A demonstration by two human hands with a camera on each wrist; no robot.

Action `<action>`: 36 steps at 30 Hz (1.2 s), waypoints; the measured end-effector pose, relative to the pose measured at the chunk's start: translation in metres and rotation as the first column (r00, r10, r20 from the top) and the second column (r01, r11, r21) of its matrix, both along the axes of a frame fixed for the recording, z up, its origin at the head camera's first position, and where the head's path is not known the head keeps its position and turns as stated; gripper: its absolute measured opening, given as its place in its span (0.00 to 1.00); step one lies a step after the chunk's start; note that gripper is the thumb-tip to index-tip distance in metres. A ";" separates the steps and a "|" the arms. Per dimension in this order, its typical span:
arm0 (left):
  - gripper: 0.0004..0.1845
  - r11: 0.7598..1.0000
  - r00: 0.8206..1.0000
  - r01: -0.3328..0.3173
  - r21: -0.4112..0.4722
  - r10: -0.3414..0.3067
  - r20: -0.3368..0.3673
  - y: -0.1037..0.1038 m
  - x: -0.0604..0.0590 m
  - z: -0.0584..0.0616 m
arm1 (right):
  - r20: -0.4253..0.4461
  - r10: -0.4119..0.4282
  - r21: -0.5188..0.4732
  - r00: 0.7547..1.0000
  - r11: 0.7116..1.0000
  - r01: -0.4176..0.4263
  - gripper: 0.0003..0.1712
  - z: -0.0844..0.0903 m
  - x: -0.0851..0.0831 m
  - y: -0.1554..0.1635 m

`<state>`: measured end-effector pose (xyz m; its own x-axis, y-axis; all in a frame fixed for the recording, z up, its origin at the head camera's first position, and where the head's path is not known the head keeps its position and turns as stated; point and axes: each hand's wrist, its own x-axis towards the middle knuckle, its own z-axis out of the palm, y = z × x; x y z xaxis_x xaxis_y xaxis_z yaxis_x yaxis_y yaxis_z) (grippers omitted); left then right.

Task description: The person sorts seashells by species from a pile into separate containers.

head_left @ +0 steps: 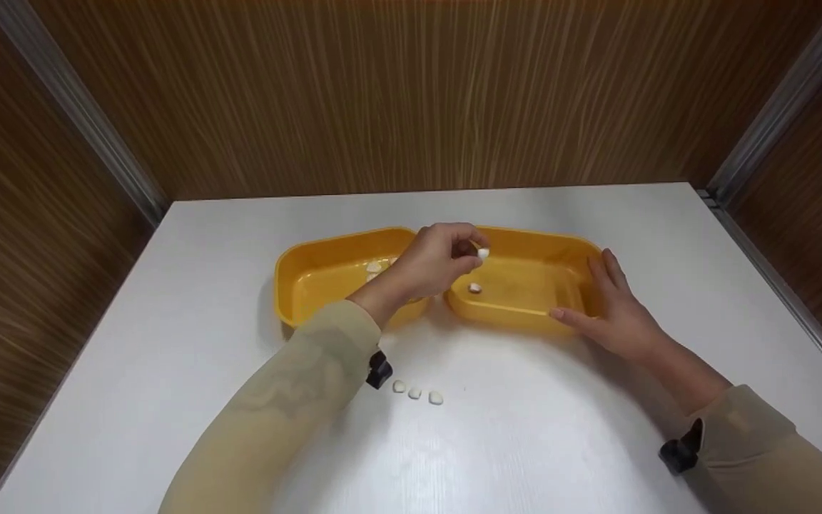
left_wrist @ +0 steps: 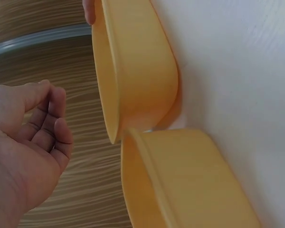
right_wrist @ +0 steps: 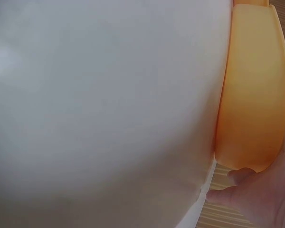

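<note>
My left hand [head_left: 432, 260] pinches a small white pebble-like piece [head_left: 483, 253] between thumb and fingertips, above the right yellow tray [head_left: 507, 310]. In the left wrist view, that left hand [left_wrist: 31, 142] has curled fingers, and the piece is hidden. Another white piece [head_left: 474, 288] lies inside the right tray near its left end. At the tray's right end, my right hand [head_left: 618, 318] touches it with extended fingers along the outside and the thumb at the front rim. The left yellow tray [head_left: 293, 285] contains several pale pieces [head_left: 374, 267], partly covered by my left forearm.
Three white pieces [head_left: 415, 393] lie in a row on the white table [head_left: 496, 442], in front of the trays. The two trays stand end to end, nearly touching. Wood-grain panels [head_left: 411, 93] enclose the table at the back and sides.
</note>
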<state>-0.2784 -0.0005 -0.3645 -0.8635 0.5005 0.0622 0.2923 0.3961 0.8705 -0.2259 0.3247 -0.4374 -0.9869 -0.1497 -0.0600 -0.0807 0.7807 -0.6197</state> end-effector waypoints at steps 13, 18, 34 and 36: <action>0.11 1.000 0.998 -0.003 0.031 0.001 0.071 0.026 -0.009 -0.025 | 0.007 -0.005 -0.003 1.000 1.000 0.005 0.70 0.001 0.002 -0.003; 0.12 1.000 1.000 0.002 -0.005 -0.001 0.017 0.030 -0.014 -0.030 | 0.007 0.002 -0.005 1.000 1.000 -0.002 0.70 0.001 0.002 -0.004; 0.18 0.999 0.999 -0.050 0.019 0.050 0.005 0.018 0.005 -0.012 | -0.007 0.004 0.002 1.000 1.000 -0.004 0.70 0.000 0.001 0.002; 0.18 0.999 0.999 -0.046 0.012 0.046 -0.009 0.014 0.010 -0.007 | -0.010 0.004 0.008 1.000 1.000 -0.004 0.70 0.001 0.001 0.003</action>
